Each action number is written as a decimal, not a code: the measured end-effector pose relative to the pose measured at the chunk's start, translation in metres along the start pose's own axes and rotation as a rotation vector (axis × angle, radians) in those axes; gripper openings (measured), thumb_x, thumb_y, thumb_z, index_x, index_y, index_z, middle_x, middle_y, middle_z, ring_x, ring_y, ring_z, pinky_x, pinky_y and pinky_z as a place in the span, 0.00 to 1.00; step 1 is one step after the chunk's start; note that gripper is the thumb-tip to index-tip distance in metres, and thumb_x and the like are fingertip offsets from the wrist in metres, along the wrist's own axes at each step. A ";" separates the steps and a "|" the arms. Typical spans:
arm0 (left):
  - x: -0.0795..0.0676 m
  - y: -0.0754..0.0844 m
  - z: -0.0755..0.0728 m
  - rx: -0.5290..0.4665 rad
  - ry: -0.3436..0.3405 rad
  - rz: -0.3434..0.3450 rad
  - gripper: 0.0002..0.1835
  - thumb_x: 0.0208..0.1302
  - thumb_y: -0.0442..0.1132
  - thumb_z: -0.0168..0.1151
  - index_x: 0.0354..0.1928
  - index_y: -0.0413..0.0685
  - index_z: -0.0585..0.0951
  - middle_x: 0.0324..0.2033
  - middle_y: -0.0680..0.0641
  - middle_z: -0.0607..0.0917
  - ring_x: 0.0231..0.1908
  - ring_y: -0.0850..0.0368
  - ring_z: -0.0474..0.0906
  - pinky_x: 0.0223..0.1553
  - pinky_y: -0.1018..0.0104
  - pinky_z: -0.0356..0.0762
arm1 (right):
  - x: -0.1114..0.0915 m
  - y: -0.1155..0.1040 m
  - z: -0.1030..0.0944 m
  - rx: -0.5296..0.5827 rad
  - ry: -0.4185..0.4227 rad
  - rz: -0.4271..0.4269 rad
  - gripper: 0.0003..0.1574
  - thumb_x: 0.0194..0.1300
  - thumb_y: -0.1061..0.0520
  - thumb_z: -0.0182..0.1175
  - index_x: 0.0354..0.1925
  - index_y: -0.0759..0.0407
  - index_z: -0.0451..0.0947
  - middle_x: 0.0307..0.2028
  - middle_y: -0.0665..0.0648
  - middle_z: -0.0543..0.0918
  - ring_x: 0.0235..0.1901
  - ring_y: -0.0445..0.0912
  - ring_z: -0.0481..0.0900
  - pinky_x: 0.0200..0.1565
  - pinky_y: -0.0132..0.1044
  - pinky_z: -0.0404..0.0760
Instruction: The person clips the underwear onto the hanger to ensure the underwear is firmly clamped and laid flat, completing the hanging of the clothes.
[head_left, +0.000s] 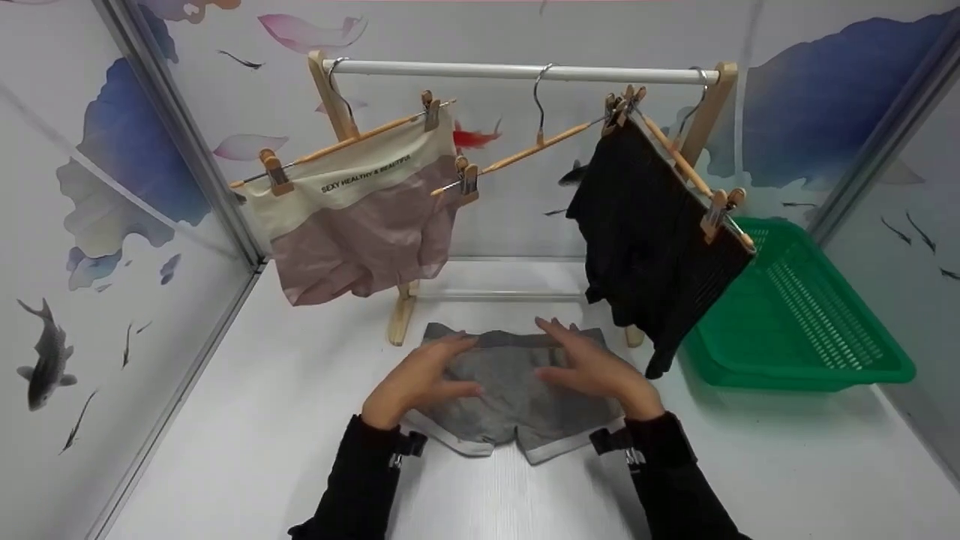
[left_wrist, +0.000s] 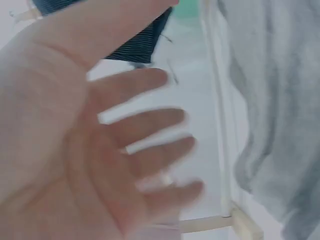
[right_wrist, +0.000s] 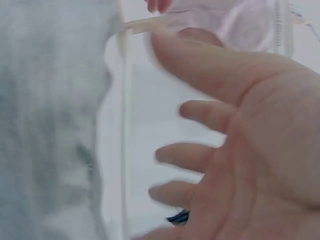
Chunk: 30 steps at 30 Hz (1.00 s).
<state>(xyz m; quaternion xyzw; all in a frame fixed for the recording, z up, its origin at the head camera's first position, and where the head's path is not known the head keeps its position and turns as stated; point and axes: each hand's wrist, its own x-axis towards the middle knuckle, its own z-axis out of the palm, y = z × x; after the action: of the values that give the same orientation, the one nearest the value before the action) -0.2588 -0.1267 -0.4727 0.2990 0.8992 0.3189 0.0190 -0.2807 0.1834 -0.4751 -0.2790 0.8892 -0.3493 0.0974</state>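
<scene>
Grey boxer briefs (head_left: 517, 390) lie spread on the white table, waistband toward the rack. Over their left part is my left hand (head_left: 427, 375), fingers spread and holding nothing. My right hand (head_left: 596, 367) hovers over the right part, its fingers spread too. Both wrist views show bare palms, with the grey cloth (left_wrist: 280, 100) beside the left hand and the same cloth (right_wrist: 50, 120) beside the right. Between the hands, a middle clip hanger (head_left: 536, 150) hangs from the rack with no garment clearly on it.
Pink-and-cream underwear (head_left: 367, 217) hangs clipped at the left of the wooden rack with a white rail (head_left: 480, 70). Black ribbed underwear (head_left: 652, 232) hangs at the right, its lower corner near my right hand. A green basket (head_left: 795, 367) stands at the right.
</scene>
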 end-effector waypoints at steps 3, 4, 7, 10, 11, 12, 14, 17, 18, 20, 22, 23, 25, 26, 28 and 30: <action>0.003 0.009 -0.014 -0.016 0.169 0.105 0.34 0.65 0.48 0.72 0.67 0.38 0.75 0.64 0.38 0.77 0.65 0.42 0.72 0.64 0.48 0.70 | 0.006 -0.009 -0.016 0.035 0.122 -0.055 0.48 0.74 0.46 0.62 0.79 0.63 0.53 0.75 0.69 0.57 0.73 0.67 0.56 0.68 0.63 0.60; 0.005 0.012 -0.019 -0.015 0.229 0.142 0.31 0.66 0.47 0.71 0.65 0.38 0.77 0.62 0.39 0.79 0.63 0.43 0.75 0.62 0.49 0.72 | 0.009 -0.013 -0.022 0.052 0.162 -0.066 0.46 0.74 0.48 0.61 0.78 0.64 0.54 0.75 0.69 0.60 0.72 0.65 0.59 0.67 0.61 0.63; 0.012 0.021 -0.036 -0.062 0.386 0.217 0.25 0.67 0.44 0.70 0.61 0.39 0.80 0.58 0.42 0.82 0.58 0.47 0.79 0.57 0.53 0.77 | 0.019 -0.027 -0.038 0.121 0.266 -0.092 0.43 0.75 0.52 0.61 0.77 0.66 0.56 0.71 0.70 0.65 0.69 0.64 0.66 0.66 0.59 0.67; 0.020 0.031 -0.054 -0.196 0.527 0.250 0.19 0.68 0.40 0.70 0.57 0.41 0.83 0.54 0.43 0.83 0.54 0.48 0.81 0.51 0.55 0.81 | 0.030 -0.041 -0.053 0.198 0.345 -0.096 0.41 0.74 0.54 0.62 0.76 0.65 0.58 0.68 0.71 0.70 0.65 0.66 0.71 0.64 0.59 0.70; 0.022 0.034 -0.060 -0.254 0.570 0.244 0.17 0.67 0.40 0.70 0.56 0.42 0.83 0.53 0.44 0.84 0.53 0.48 0.81 0.50 0.56 0.82 | 0.034 -0.046 -0.058 0.216 0.367 -0.093 0.41 0.74 0.53 0.62 0.76 0.64 0.58 0.67 0.71 0.71 0.63 0.66 0.73 0.62 0.60 0.71; 0.024 0.038 -0.066 -0.313 0.610 0.232 0.17 0.67 0.39 0.70 0.55 0.42 0.83 0.52 0.44 0.83 0.53 0.48 0.82 0.49 0.57 0.83 | 0.038 -0.051 -0.063 0.242 0.388 -0.089 0.41 0.74 0.52 0.62 0.76 0.63 0.59 0.66 0.70 0.72 0.62 0.65 0.75 0.61 0.58 0.73; 0.028 0.045 -0.077 -0.435 0.677 0.225 0.19 0.67 0.37 0.70 0.56 0.39 0.80 0.52 0.43 0.82 0.52 0.46 0.82 0.49 0.54 0.82 | 0.046 -0.061 -0.072 0.359 0.406 -0.074 0.42 0.74 0.50 0.62 0.77 0.60 0.58 0.66 0.67 0.73 0.61 0.62 0.76 0.61 0.56 0.75; 0.033 0.057 -0.093 -0.552 0.739 0.209 0.22 0.68 0.34 0.68 0.60 0.35 0.74 0.56 0.41 0.79 0.55 0.46 0.81 0.54 0.52 0.79 | 0.056 -0.075 -0.084 0.635 0.404 -0.056 0.43 0.75 0.48 0.61 0.78 0.57 0.56 0.67 0.64 0.70 0.60 0.58 0.76 0.61 0.51 0.76; 0.034 0.061 -0.098 -0.583 0.747 0.210 0.24 0.68 0.33 0.67 0.62 0.34 0.72 0.57 0.40 0.77 0.56 0.47 0.80 0.56 0.51 0.78 | 0.060 -0.080 -0.088 0.741 0.405 -0.050 0.43 0.74 0.48 0.61 0.78 0.56 0.55 0.67 0.63 0.69 0.60 0.57 0.76 0.61 0.50 0.76; 0.038 0.068 -0.106 -0.630 0.755 0.209 0.25 0.70 0.32 0.65 0.65 0.32 0.70 0.60 0.39 0.76 0.59 0.46 0.78 0.59 0.52 0.76 | 0.065 -0.090 -0.096 0.940 0.419 -0.043 0.42 0.75 0.51 0.60 0.78 0.56 0.55 0.67 0.64 0.67 0.58 0.57 0.77 0.61 0.48 0.76; 0.041 0.074 -0.113 -0.662 0.755 0.207 0.25 0.71 0.31 0.63 0.66 0.31 0.69 0.61 0.39 0.75 0.61 0.45 0.77 0.61 0.53 0.74 | 0.070 -0.099 -0.103 1.117 0.441 -0.035 0.39 0.75 0.55 0.60 0.77 0.56 0.56 0.66 0.65 0.66 0.54 0.57 0.78 0.60 0.48 0.77; 0.043 0.077 -0.116 -0.674 0.755 0.205 0.26 0.71 0.31 0.63 0.66 0.31 0.69 0.61 0.38 0.75 0.62 0.45 0.76 0.62 0.53 0.73 | 0.072 -0.104 -0.106 1.197 0.454 -0.029 0.37 0.75 0.57 0.59 0.76 0.56 0.58 0.65 0.65 0.66 0.53 0.57 0.79 0.59 0.48 0.78; 0.046 0.082 -0.120 -0.688 0.760 0.205 0.25 0.71 0.31 0.63 0.66 0.30 0.69 0.61 0.38 0.75 0.62 0.45 0.76 0.63 0.54 0.72 | 0.077 -0.111 -0.110 1.344 0.478 -0.017 0.34 0.75 0.61 0.59 0.73 0.56 0.60 0.61 0.64 0.67 0.51 0.56 0.78 0.58 0.48 0.78; 0.048 0.084 -0.122 -0.692 0.763 0.203 0.25 0.71 0.31 0.63 0.66 0.30 0.69 0.61 0.38 0.76 0.62 0.45 0.76 0.63 0.54 0.72 | 0.079 -0.115 -0.112 1.406 0.485 -0.014 0.32 0.75 0.62 0.58 0.72 0.57 0.62 0.59 0.63 0.68 0.50 0.56 0.78 0.58 0.48 0.79; 0.051 0.088 -0.125 -0.692 0.764 0.205 0.26 0.71 0.31 0.62 0.66 0.29 0.69 0.61 0.37 0.76 0.63 0.45 0.75 0.64 0.55 0.71 | 0.083 -0.122 -0.115 1.498 0.499 -0.010 0.29 0.75 0.63 0.57 0.70 0.57 0.64 0.56 0.62 0.70 0.51 0.56 0.77 0.58 0.48 0.79; 0.053 0.092 -0.127 -0.694 0.753 0.199 0.26 0.72 0.32 0.62 0.68 0.29 0.69 0.62 0.38 0.76 0.64 0.46 0.74 0.64 0.56 0.71 | 0.086 -0.128 -0.117 1.545 0.508 -0.013 0.26 0.76 0.63 0.56 0.68 0.57 0.65 0.53 0.61 0.72 0.52 0.57 0.76 0.57 0.48 0.79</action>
<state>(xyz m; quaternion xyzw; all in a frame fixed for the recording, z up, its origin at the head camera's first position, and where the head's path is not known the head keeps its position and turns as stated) -0.2829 -0.1122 -0.3092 0.2238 0.6524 0.6837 -0.2383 -0.3402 0.1245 -0.3006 -0.0504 0.3906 -0.9175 0.0555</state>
